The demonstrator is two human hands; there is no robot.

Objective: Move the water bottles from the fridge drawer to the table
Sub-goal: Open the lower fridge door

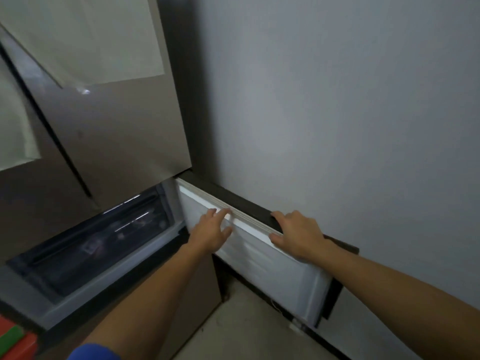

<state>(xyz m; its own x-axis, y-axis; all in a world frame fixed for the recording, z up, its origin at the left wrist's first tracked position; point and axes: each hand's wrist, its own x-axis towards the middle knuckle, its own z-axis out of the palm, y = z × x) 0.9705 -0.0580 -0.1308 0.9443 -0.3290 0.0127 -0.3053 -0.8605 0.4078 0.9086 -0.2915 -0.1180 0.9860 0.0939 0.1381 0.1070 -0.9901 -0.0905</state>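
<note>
Water bottles weren't clearly visible; dark fridge drawer [88, 245] lay lower left. Right hand [298, 233] clamped the open door's [272, 258] top edge, left hand [211, 231] spread flat on it. Bottles likely heavy, slick; take by the body.

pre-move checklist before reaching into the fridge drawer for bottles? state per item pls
1. Lower fridge door swung open, clear of the drawer: ok.
2. Right hand free: not ok, it grips the door's top edge.
3. Left hand free: ok, fingers spread, holding nothing, by the door's white inner panel.
4. Fridge drawer reachable: ok, it sits exposed below the upper doors.
5. Water bottles visible in the drawer: cannot tell, the interior is dark and blurred.
6. Table ready to receive bottles: cannot tell, not in view.
</note>
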